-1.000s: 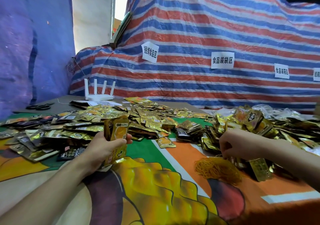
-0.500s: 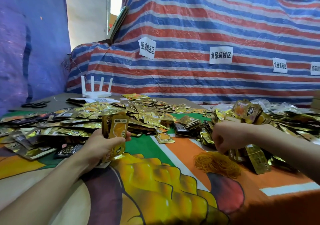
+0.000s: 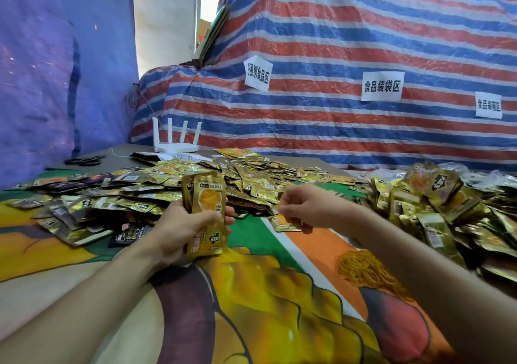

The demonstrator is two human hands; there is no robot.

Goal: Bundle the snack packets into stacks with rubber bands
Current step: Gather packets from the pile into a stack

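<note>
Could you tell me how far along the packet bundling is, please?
Done: the heap on the right looks partly stacked, bands too small to see. In hand: the left hand holds an upright stack of gold packets, no band visible; the right hand hovers beside it, fingers curled. Left: many loose packets lie spread out, and a pile of rubber bands waits.

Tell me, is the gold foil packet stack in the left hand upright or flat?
Upright: the gold foil packet stack stands on end, gripped by the left hand.
</note>
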